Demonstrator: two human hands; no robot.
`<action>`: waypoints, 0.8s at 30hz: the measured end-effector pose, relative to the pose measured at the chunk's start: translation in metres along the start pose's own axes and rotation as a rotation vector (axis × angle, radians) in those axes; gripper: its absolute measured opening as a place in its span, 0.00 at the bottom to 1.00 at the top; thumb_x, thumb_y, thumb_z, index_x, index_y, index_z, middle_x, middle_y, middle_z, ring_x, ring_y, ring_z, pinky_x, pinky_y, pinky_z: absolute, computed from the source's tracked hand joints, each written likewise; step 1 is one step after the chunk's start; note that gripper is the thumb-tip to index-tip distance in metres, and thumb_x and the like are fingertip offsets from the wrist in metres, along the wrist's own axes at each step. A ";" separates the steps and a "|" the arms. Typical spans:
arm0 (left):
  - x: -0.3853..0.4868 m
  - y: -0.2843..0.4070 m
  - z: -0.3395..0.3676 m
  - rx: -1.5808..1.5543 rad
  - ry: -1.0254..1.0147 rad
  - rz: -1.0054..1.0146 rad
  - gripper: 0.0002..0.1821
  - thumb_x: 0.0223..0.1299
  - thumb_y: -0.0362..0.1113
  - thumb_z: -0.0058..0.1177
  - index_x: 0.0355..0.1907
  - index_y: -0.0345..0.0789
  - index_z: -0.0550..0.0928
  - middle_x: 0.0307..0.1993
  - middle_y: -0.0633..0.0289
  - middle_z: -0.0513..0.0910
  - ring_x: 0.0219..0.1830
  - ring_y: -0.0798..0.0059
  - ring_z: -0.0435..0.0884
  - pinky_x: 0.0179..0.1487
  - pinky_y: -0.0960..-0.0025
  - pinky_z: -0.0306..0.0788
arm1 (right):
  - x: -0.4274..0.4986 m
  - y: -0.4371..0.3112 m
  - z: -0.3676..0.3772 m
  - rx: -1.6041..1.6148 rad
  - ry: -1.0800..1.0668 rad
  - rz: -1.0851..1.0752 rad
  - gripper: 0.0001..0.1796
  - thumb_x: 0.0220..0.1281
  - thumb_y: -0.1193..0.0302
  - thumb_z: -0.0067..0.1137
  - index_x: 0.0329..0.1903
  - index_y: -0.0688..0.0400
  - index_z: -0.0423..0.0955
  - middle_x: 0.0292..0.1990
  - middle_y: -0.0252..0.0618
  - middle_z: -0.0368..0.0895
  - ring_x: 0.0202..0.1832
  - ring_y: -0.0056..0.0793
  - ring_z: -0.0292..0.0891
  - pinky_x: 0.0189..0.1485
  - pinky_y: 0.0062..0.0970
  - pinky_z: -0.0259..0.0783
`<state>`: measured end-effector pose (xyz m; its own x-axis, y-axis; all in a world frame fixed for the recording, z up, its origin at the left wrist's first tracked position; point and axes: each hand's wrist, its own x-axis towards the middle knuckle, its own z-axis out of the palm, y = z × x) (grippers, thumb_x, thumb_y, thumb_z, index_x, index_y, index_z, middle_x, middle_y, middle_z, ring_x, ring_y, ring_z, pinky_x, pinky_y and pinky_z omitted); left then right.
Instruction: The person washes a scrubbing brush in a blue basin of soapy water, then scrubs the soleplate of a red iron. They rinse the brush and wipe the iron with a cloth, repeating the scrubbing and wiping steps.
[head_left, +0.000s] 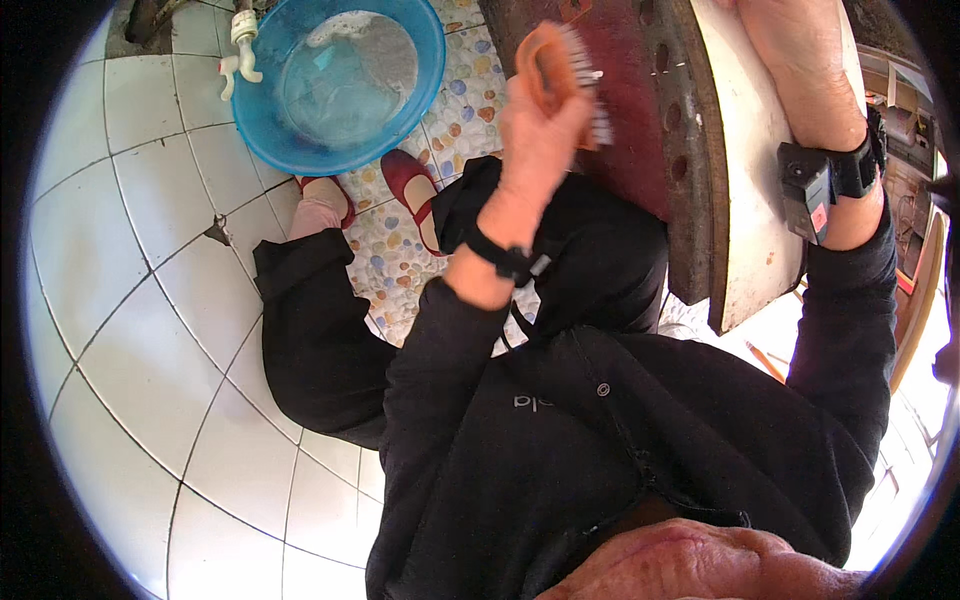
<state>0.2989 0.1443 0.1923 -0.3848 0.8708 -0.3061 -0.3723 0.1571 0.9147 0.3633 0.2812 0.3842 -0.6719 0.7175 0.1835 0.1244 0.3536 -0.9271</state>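
My left hand (536, 124) is closed around an orange plastic scrub brush (544, 64), both blurred. Its pale bristles face right, over a dark red panel (626, 112); contact with the panel cannot be made out. At the upper right, my right hand (787, 37) lies at a pale board (757, 187), its fingers mostly cut off by the picture's top edge. A small black device is strapped to the right wrist, and a black band circles the left one. Left of the brush stands a blue plastic basin (431, 67) holding cloudy, foamy water and a small light-blue piece.
A white plastic tap (244, 60) juts out by the basin's left rim. White tiles (127, 300) line the left side. My feet, in red shoes (409, 180), are on the pebble-patterned floor (397, 255). A worn brown edge with holes (679, 165) runs beside the pale board.
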 end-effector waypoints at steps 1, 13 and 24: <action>0.007 -0.005 -0.002 -0.067 0.017 -0.234 0.19 0.56 0.37 0.61 0.46 0.30 0.74 0.29 0.59 0.81 0.23 0.70 0.82 0.25 0.67 0.75 | 0.001 0.000 0.000 -0.006 -0.006 0.001 0.16 0.72 0.75 0.49 0.59 0.64 0.71 0.32 0.38 0.84 0.20 0.11 0.72 0.21 0.06 0.60; 0.055 -0.012 -0.002 0.057 0.094 -0.165 0.28 0.55 0.50 0.66 0.44 0.27 0.76 0.36 0.45 0.85 0.40 0.53 0.86 0.45 0.59 0.79 | 0.005 -0.016 0.009 0.107 0.058 0.231 0.17 0.70 0.78 0.49 0.59 0.65 0.69 0.32 0.41 0.83 0.20 0.13 0.71 0.21 0.10 0.63; 0.125 -0.013 -0.011 0.239 0.094 0.009 0.34 0.56 0.52 0.64 0.55 0.26 0.76 0.44 0.48 0.84 0.44 0.61 0.84 0.47 0.61 0.76 | 0.006 -0.016 0.008 0.047 0.106 0.277 0.17 0.70 0.77 0.49 0.60 0.65 0.69 0.32 0.41 0.83 0.19 0.15 0.72 0.20 0.10 0.61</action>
<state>0.2464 0.2457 0.1396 -0.4677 0.8274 -0.3109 -0.1623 0.2654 0.9504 0.3515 0.2757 0.3974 -0.5367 0.8424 -0.0480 0.2572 0.1092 -0.9602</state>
